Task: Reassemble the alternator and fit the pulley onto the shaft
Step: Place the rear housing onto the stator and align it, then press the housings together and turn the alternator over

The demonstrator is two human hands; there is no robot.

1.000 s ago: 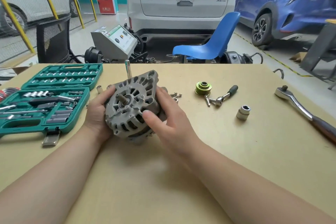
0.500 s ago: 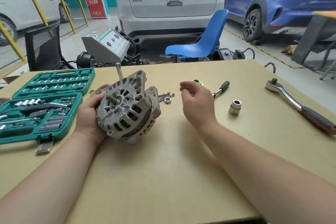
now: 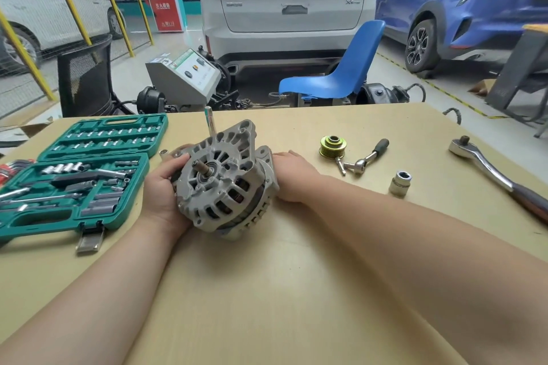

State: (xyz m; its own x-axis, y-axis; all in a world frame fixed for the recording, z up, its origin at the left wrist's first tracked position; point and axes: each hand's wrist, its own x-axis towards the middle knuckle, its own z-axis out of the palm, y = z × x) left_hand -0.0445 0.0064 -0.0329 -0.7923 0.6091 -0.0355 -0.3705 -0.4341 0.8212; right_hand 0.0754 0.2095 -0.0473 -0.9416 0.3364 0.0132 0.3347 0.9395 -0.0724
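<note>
A green moulded-plastic socket case (image 3: 74, 175) lies open at the left of the smooth tan table (image 3: 267, 290), steel sockets seated in its recesses. The left hand (image 3: 161, 190) cups the ribbed, cast grey alternator (image 3: 225, 181), which rests tilted on the table with its bare shaft (image 3: 199, 167) exposed. The right hand (image 3: 292, 176) lies against the housing's rear; its grip cannot be determined. The grooved brass-coloured pulley (image 3: 332, 147) stands beside a small ratchet (image 3: 366, 158). A cylindrical socket (image 3: 400, 183) and a polished long ratchet (image 3: 498, 175) follow.
</note>
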